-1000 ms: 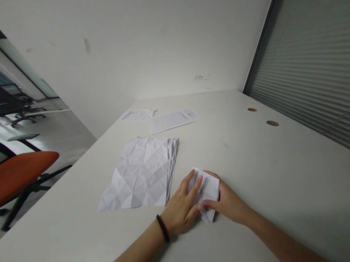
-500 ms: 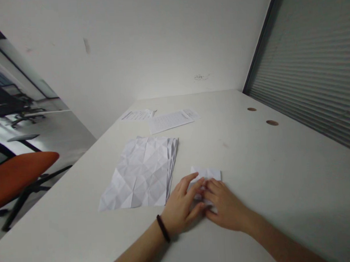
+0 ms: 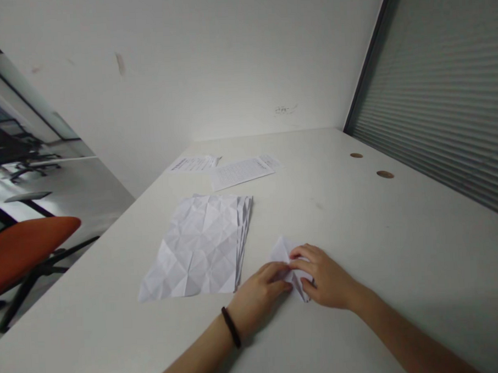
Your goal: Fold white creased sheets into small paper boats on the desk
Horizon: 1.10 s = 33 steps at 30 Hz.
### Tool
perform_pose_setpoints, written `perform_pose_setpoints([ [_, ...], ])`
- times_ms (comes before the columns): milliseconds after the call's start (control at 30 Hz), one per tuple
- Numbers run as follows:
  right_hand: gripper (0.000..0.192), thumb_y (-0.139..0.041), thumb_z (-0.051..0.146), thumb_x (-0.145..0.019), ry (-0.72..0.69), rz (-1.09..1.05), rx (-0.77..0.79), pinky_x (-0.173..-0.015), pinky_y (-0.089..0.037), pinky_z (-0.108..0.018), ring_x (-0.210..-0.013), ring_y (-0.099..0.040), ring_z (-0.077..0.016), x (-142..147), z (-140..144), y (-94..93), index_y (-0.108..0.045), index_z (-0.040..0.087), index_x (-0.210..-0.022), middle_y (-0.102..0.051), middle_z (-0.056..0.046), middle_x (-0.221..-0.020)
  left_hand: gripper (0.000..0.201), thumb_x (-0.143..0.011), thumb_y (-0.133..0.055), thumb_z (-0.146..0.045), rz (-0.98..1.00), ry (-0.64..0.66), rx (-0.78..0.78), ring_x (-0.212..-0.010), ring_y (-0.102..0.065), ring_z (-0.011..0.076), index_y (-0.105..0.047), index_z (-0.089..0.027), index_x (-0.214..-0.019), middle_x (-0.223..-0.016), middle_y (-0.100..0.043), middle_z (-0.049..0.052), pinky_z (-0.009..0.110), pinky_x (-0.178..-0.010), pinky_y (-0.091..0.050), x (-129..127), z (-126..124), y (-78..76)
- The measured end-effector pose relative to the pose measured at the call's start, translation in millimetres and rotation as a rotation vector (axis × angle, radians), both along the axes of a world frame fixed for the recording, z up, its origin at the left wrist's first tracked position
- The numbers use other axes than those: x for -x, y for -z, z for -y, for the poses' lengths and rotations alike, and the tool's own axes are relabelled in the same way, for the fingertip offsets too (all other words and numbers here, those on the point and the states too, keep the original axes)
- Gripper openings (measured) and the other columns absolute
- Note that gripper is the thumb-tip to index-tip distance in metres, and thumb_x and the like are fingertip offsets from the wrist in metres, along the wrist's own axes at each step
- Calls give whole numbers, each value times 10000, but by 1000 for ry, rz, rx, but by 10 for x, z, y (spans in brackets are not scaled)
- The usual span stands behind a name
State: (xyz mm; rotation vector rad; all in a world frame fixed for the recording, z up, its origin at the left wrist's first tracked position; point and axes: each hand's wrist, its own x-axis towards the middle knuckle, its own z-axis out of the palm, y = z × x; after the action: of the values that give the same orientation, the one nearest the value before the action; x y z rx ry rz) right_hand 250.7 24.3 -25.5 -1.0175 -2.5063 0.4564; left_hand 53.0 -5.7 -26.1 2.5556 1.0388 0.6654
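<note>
A small folded sheet of white paper (image 3: 281,250) lies on the table between my hands, turned so one corner points away from me. My left hand (image 3: 260,293), with a dark band at the wrist, presses its fingertips on the paper's left side. On the opposite side, my right hand (image 3: 327,279) has its fingers curled over the paper, thumb near the close edge. Both hands grip the folded paper, and their fingers cover part of it. Left of my hands is a stack of creased white sheets (image 3: 202,246).
Printed sheets (image 3: 244,173) and more printed papers (image 3: 194,163) lie farther back on the white table (image 3: 346,336). Two round holes (image 3: 385,174) sit near the right edge by the blinds. An orange chair (image 3: 32,240) stands on the floor at left.
The folded paper has turned from squared-up to corner-forward. My right hand has shifted slightly right and its fingers have spread from the left hand's. The left fingers have drawn closer together.
</note>
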Motion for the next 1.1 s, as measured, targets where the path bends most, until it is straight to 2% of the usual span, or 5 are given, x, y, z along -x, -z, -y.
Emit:
perform_pose_setpoints([
  [367, 97, -508, 152, -746, -79, -238, 73, -768, -398, -353, -748, -470, -174, -93, 4, -208, -551, 191, -669, -503, -5, -679, 446, -752, -598, -374, -132, 134, 43, -1229, -336, 322, -526, -252, -1174, -1315, -384, 123, 485, -990, -324, 43, 45, -107],
  [533, 136, -621, 186, -725, 116, -162, 53, -787, -401, -353, -879, -476, -199, -30, -15, -60, -560, 191, -847, -550, -38, -876, 355, -762, -581, -327, -45, 7, 91, -1132, -442, 249, -538, -190, -1087, -1208, -482, 120, 402, -959, -376, 31, 41, -69],
  [733, 106, -540, 118, -773, 146, -124, 35, -813, -398, -371, -898, -475, -201, 34, -32, 47, -556, 180, -858, -544, -53, -908, 632, -744, -614, -386, -103, 21, 33, -1173, -398, 281, -347, -265, -1304, -1295, -395, 128, 452, -941, -372, 39, 17, -28],
  [933, 214, -512, 33, -692, 1, -150, 46, -873, -387, -380, -988, -460, -204, -69, -16, -111, -598, 196, -799, -543, -54, -959, 309, -791, -580, -290, -85, -40, -16, -1116, -456, 251, -566, -276, -1100, -1238, -466, 88, 412, -914, -397, 24, 24, 0],
  [1100, 351, -590, 80, -636, -78, -68, 38, -925, -361, -423, -1077, -430, -234, -155, -19, -180, -638, 219, -955, -556, -69, -1041, 217, -821, -546, -310, -53, -56, 9, -995, -533, 216, -611, -239, -1015, -1076, -589, 63, 372, -858, -429, 54, 0, -19],
])
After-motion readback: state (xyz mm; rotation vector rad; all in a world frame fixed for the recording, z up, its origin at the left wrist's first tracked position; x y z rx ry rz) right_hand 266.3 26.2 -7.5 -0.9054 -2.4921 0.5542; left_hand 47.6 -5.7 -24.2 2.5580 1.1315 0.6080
